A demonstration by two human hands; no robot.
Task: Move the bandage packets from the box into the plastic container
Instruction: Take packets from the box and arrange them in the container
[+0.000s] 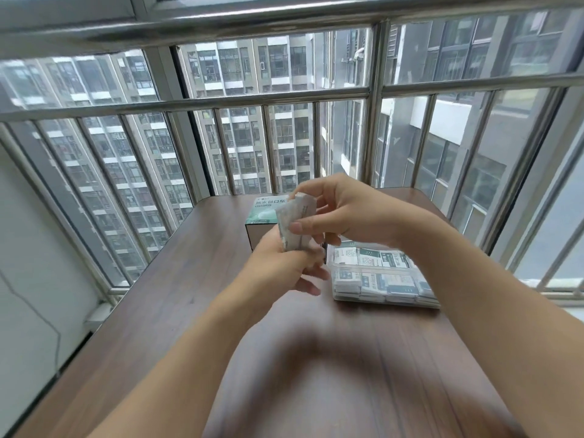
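A stack of white bandage packets (295,221) stands upright in the air above the table, held between both hands. My left hand (284,263) grips its lower end from below. My right hand (341,213) pinches its upper part from the right with thumb and fingers. Behind the hands sits the green-and-white bandage box (264,213), partly hidden by them. To the right lies the clear plastic container (382,298), with rows of white and green packets (373,270) inside it.
The brown wooden table (189,311) stands in a corner against a metal window grille (252,99). Its far edge lies just behind the box, its right edge close past the container. A white wall (31,263) runs along the left.
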